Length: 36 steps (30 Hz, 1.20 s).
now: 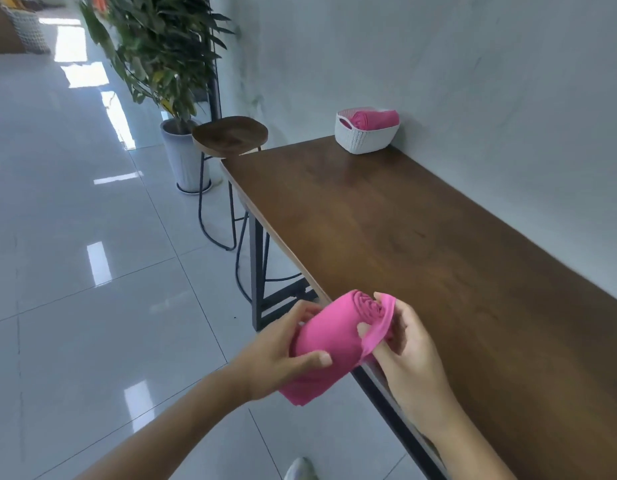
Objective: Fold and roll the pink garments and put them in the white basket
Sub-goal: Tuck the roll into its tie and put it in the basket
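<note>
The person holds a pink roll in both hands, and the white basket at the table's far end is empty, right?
Not quite: the basket is not empty. The head view shows a second roll lying in it. The rest holds: the left hand and right hand grip the held roll, and the basket stands at the table's far end.

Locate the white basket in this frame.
In the head view, the white basket sits at the far end of the table by the wall, right of the stool.

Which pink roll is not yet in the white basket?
The held roll, gripped by left hand and right hand at the table edge; the other roll lies in the white basket.
</note>
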### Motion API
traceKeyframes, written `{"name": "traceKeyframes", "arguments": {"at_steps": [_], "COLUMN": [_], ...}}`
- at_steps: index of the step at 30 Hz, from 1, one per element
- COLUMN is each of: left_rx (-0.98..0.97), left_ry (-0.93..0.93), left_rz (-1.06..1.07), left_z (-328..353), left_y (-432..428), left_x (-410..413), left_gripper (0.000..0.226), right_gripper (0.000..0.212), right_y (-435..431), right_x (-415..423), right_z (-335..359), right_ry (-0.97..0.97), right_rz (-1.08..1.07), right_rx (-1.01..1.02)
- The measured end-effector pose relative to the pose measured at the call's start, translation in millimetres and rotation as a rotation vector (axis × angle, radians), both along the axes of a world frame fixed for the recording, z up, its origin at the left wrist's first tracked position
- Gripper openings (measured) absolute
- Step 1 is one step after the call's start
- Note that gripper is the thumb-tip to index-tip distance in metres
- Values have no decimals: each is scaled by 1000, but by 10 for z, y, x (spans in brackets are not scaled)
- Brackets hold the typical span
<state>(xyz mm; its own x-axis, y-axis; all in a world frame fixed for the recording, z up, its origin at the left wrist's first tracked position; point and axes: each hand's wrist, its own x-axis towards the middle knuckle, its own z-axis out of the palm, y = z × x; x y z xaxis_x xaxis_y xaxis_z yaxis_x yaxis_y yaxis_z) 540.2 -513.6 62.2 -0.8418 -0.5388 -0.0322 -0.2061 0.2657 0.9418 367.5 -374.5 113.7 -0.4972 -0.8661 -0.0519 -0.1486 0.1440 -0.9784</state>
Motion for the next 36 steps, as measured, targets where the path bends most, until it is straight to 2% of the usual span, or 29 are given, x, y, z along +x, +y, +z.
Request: {"name": "traceKeyframes", "arguments": {"at_steps": [2,5,10,16,20,27,34,36], "left_rx": [16,44,-20,-418,-582,-637,-594,-644], "left_ry": [-33,-23,-72,-270,-306,-266,-238,-247], "left_rz": [-15,-37,-79,-268,-358,-427,-505,-534], "left_z": [-49,-15,112,432,556,578,435,423], "left_y": [-181,-455,-1047,-1771,-2035,-2466,-3125,-3353], "left_x": [-1,-132,-455,-969,-1324,-1739,-2110,-2213], "left_gripper": [70,62,60,70,75,77,73,74], "right_gripper": [54,56,75,93,83,55,56,60], "right_y": [-132,-370,-819,-1281,-1502,-1877,-2507,-2690], "right_x": [-115,-293,-649,-1057,-1332,-1761,-2018,-2077], "right_z": [-11,-60,-92,-16,22,174,160,132], "right_ry": [4,16,-88,87,124,103,304,381], "right_rz": [-45,-55,7,112,124,175,130,119], "right_rx": [-3,3,-35,42,58,178,282,331]}}
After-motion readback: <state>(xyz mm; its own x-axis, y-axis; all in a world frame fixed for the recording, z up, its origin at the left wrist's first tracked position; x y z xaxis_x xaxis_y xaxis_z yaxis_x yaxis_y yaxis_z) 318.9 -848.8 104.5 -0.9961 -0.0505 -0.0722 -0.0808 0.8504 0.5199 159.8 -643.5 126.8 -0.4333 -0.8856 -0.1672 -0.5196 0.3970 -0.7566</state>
